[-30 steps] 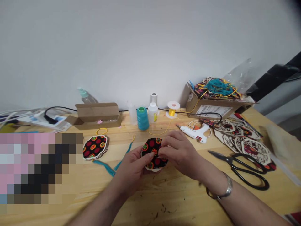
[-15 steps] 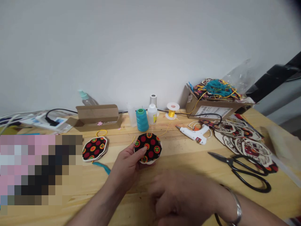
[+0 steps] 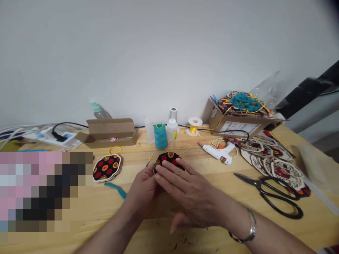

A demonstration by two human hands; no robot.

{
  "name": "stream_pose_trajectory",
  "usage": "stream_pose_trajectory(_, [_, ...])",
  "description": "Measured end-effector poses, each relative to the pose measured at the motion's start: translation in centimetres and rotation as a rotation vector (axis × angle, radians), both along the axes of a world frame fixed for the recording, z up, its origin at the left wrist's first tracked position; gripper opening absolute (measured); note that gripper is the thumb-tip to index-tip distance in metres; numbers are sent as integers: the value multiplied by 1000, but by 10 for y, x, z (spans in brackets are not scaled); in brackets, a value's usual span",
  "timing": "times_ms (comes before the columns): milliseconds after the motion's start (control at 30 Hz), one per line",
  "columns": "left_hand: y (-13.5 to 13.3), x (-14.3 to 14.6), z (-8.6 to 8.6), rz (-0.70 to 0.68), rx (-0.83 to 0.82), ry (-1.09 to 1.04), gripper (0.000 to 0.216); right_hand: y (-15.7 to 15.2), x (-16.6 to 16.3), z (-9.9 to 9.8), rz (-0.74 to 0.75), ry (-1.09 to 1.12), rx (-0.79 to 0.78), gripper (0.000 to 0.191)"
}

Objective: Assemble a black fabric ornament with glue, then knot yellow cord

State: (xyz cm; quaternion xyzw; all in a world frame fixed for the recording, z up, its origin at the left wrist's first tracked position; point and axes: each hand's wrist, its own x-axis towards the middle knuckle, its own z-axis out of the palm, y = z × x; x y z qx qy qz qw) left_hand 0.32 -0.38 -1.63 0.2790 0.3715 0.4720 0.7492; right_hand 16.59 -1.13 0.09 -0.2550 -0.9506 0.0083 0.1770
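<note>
A black rounded fabric-faced piece (image 3: 165, 157) with red dots and orange-green flowers is gripped by my left hand (image 3: 143, 188) at its left edge. Across its front lies my right hand (image 3: 189, 188), fingers stretched out flat and thumb apart, covering most of the pattern. The lower part of the piece is hidden behind both hands. On the table to the left rests a similar stacked piece (image 3: 104, 168) with a pale rim, a yellow loop (image 3: 114, 150) at its top and a teal tassel (image 3: 116, 189) below.
Black-handled scissors (image 3: 265, 192) and a white glue gun (image 3: 219, 152) lie to the right, beside patterned cut-outs (image 3: 283, 169). Behind stand a teal thread cone (image 3: 160, 137), a white bottle (image 3: 172, 129), a yellow thread spool (image 3: 194, 129), an open carton (image 3: 111, 141) and a filled cardboard box (image 3: 238, 125).
My right hand has come up from the table front and now lies flat over the patterned piece. My left hand keeps its grip on the piece.
</note>
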Motion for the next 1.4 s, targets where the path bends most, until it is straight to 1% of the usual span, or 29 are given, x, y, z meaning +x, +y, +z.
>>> stream_pose_trajectory(33, [0,0,1,5,-4,1,24,3,1,-2,-47,-39,20,84])
stream_pose_trajectory(67, [0,1,2,7,-7,8,24,7,3,-4,-132,-52,42,86])
stream_pose_trajectory(133, [0,2,5,5,-12,37,26,14,10,-6,-399,2,77,88])
stream_pose_trajectory(167, [1,2,6,6,-18,54,27,18,14,-7,-538,60,76,85])
stream_pose_trajectory(200, [1,2,7,8,-24,68,29,21,17,-7,-638,131,60,79])
stream_pose_trajectory(233, [1,2,8,9,-29,76,29,23,20,-7,-697,214,24,71])
stream_pose_trajectory(267, [1,3,8,6,-34,79,30,25,22,-7,-710,309,-40,61])
stream_pose_trajectory(300, [1,3,8,1,-38,79,30,25,22,-7,-692,412,-138,50])
stream_pose_trajectory(367, [1,3,8,-15,-36,73,30,26,20,-7,-636,608,-436,35])
stream_pose_trajectory(433, [0,3,7,-40,-34,66,27,25,15,-7,-594,755,-799,29])
stream_pose_trajectory(467, [0,4,6,-58,-35,64,26,25,12,-8,-582,809,-956,27])
stream_pose_trajectory(500, [-1,4,6,-76,-37,62,25,25,10,-8,-575,852,-1075,26])
stream_pose_trajectory(533, [-1,4,6,-92,-41,60,24,25,8,-8,-572,886,-1154,26])
stream_pose_trajectory(567, [-1,4,6,-106,-47,59,24,26,7,-8,-571,912,-1196,25])
stream_pose_trajectory(667, [-1,3,8,-86,-69,46,21,26,8,-7,-576,942,-1213,24])
stream_pose_trajectory(767, [0,1,10,-74,-74,77,28,27,11,-5,-579,976,-1224,24])
stream_pose_trajectory(933, [0,-1,12,-118,-63,292,24,28,13,-5,-605,999,-1192,26])
stream_pose_trajectory(1000, [-1,0,13,-129,-68,335,22,28,13,-6,-616,999,-1184,27])
stream_pose_trajectory(1100, [-1,1,12,-126,-73,343,19,28,13,-9,-612,1018,-1198,27])
stream_pose_trajectory(1167, [-1,1,11,-118,-68,338,18,29,13,-9,-580,1030,-1230,29])
stream_pose_trajectory(1333, [0,0,9,-101,-69,326,19,30,14,-9,-532,1075,-1276,41])
stream_pose_trajectory(1400, [1,0,9,-106,-79,322,19,30,15,-10,-525,1096,-1314,41])
